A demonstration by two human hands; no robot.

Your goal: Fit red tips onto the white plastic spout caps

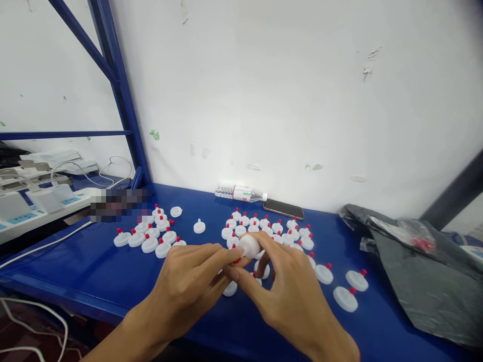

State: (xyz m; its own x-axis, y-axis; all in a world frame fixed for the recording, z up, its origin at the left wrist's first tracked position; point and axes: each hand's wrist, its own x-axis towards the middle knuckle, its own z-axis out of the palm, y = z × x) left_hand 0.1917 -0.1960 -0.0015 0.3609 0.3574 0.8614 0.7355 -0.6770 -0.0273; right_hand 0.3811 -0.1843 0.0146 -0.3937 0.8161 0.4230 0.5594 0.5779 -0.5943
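Observation:
Both hands meet over the middle of the blue table. Between them is a round white plastic cap [249, 246] with a narrow spout pointing left. My right hand [289, 286] curls around the white cap, fingers behind it and thumb below. My left hand [192, 274] pinches at the spout, where a bit of red tip [237, 260] shows between the fingers. Whether the red tip is fully seated on the spout is hidden. Behind and below the hands stand several similar white caps with red tips [279, 226], partly covered by the fingers.
More red-tipped caps [150, 244] cluster on the left. One white cap without red [199, 227] and an upturned one [175, 211] lie nearby. A water bottle [241, 193] and phone [283, 208] rest by the wall. A grey plastic bag [426, 281] covers the right; power strips [49, 203] stand left.

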